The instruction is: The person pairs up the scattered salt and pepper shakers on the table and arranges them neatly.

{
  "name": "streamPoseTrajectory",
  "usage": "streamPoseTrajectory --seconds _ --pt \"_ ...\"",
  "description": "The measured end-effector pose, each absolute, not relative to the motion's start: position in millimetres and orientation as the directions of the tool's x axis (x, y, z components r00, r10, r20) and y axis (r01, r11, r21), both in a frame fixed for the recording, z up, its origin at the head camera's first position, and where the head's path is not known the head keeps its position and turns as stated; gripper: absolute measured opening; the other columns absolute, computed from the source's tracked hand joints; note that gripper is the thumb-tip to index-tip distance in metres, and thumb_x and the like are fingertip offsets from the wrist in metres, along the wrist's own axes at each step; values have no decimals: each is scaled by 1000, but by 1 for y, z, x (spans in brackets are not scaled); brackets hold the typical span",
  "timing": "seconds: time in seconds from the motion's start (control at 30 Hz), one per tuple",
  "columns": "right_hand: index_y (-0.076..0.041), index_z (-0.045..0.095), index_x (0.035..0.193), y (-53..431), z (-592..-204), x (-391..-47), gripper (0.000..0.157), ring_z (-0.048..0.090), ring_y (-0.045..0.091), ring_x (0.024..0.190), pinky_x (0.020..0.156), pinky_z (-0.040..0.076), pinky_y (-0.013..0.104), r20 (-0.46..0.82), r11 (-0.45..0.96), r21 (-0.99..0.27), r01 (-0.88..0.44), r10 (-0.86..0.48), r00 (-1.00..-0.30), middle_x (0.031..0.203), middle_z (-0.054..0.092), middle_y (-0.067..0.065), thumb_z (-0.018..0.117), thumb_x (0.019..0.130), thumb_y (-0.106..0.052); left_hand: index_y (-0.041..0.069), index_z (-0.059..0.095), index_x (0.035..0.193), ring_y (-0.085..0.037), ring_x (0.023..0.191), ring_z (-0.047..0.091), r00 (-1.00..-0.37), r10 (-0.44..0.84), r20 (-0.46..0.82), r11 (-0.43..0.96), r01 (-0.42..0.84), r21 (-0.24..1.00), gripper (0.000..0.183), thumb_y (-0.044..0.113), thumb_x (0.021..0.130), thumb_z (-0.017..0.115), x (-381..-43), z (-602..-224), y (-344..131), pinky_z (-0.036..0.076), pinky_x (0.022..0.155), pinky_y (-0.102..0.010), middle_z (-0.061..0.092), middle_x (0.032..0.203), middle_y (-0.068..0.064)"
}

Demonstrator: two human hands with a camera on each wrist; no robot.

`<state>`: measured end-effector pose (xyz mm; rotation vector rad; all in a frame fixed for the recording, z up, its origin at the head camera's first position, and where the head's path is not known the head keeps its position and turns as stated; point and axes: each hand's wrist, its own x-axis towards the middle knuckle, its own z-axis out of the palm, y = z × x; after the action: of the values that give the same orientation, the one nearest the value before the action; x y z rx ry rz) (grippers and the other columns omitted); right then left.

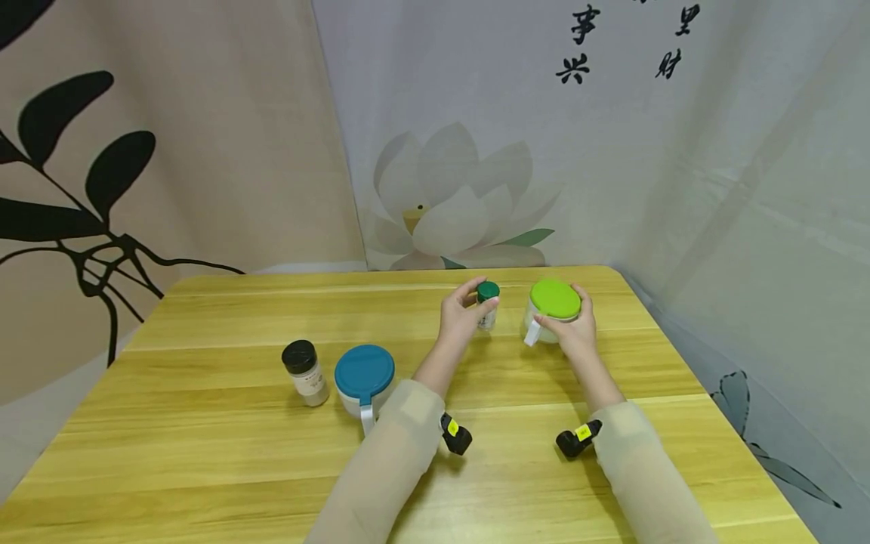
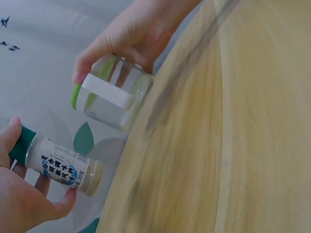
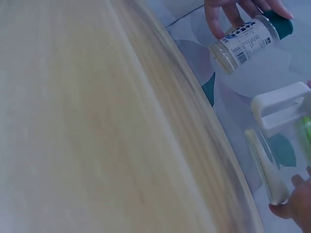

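Observation:
My left hand point(image 1: 460, 311) grips a small seasoning bottle point(image 2: 60, 162) with a dark green cap and a printed white label. In the head view the bottle is near the table's far edge. To its right, my right hand point(image 1: 574, 325) grips a clear seasoning jar point(image 1: 544, 329) with a bright green lid point(image 1: 555, 298) and a white handle point(image 2: 108, 91). The thumb is by the handle, the fingers on the far side. Bottle and jar are apart, and both caps are on. The right wrist view shows pale contents low in the jar.
On the left of the wooden table point(image 1: 204, 453) stand a black-capped seasoning bottle point(image 1: 310, 381) and a blue-lidded jar point(image 1: 365, 372) with a white handle. My left forearm passes close to that jar. A printed curtain point(image 1: 462, 91) hangs behind the table.

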<state>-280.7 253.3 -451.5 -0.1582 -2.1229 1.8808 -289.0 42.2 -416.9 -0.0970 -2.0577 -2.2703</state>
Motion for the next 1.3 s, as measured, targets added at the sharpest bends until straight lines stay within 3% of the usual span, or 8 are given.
streamPoseTrajectory --seconds 0.37,0.67,0.97,1.13,1.3 --pt "-15 23 150 256 -451 -272 97 33 29 130 108 25 42 167 135 -981 -138 236 -957 147 32 14 80 73 1 24 69 119 -18 105 54 -996 -18 84 -96 85 992 41 15 81 78 -280 -418 38 51 80 -35 62 113 1" --pt "-12 22 151 257 -449 -264 97 33 32 130 109 24 45 182 141 -978 -155 201 -963 147 32 16 79 74 3 18 68 122 -19 105 55 -996 -20 87 -95 88 992 43 15 80 79 -272 -417 35 46 90 -43 63 113 2" --pt "-13 22 151 256 -449 -257 98 31 31 132 110 19 46 183 123 -979 -165 152 -971 147 31 16 78 73 4 16 67 123 -21 105 54 -997 9 82 -115 80 990 44 11 81 78 -267 -417 29 45 88 -38 65 113 -3" --pt "-14 22 151 254 -445 -252 97 33 32 130 108 22 48 187 119 -978 -172 124 -975 146 31 17 77 73 6 11 64 125 -25 106 55 -996 36 81 -104 77 992 45 7 82 76 -264 -416 26 48 85 -35 64 112 -11" --pt "-12 25 150 252 -442 -247 96 37 30 125 105 28 44 192 121 -977 -178 116 -975 143 35 15 76 72 10 15 66 123 -24 105 56 -996 32 88 -119 84 989 45 11 80 78 -260 -418 24 45 89 -37 64 111 -12"
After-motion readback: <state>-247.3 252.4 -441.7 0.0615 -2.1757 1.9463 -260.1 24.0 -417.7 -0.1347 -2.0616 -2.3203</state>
